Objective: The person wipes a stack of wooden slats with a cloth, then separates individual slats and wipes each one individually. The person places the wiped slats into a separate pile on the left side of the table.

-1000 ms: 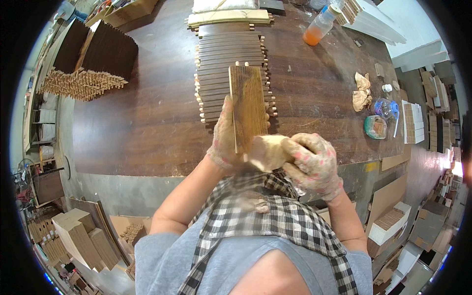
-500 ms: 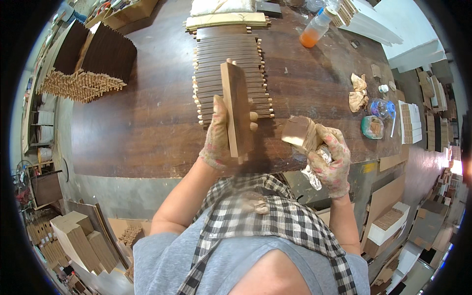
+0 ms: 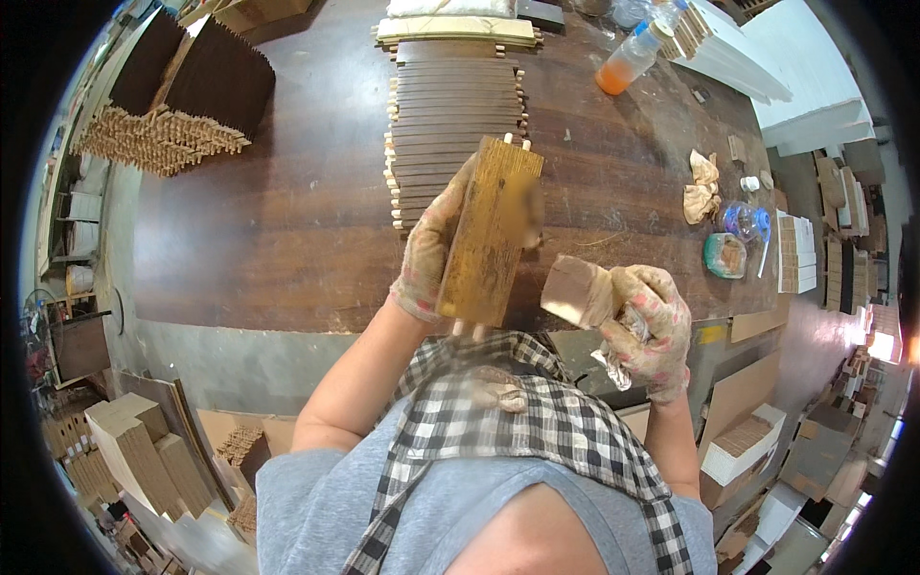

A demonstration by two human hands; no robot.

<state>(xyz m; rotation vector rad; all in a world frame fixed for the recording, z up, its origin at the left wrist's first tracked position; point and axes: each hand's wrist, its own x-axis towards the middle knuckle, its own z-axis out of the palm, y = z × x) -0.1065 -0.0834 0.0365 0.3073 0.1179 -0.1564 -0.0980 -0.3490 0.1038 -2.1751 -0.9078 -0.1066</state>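
My left hand (image 3: 432, 251), in a pale glove with pink marks, grips a brown wooden board (image 3: 486, 235) by its sides. Light dowel pins stick out of both of the board's ends, and its broad face is toward me. In my gloved right hand (image 3: 652, 326) is a block (image 3: 578, 289) with a brown face and a cloth-like wrap round one end. A crumpled whitish rag (image 3: 613, 366) is bunched under the same fingers. Block and board are apart. Behind the board, a long row of dark slats (image 3: 455, 144) with dowel ends lies on the brown table (image 3: 268, 240).
Tall stacks of dowelled slats (image 3: 220, 81) stand at the far left. At the back right is a bottle of orange liquid (image 3: 628, 62). Crumpled paper (image 3: 701, 189), a clear blue-tinted bottle (image 3: 743, 220) and a green cut container (image 3: 724, 256) sit on the right. White panels (image 3: 815, 67) lie beyond.
My left hand has turned the board from its narrow edge so its broad face shows. My right hand still holds the block and rag, with little movement.
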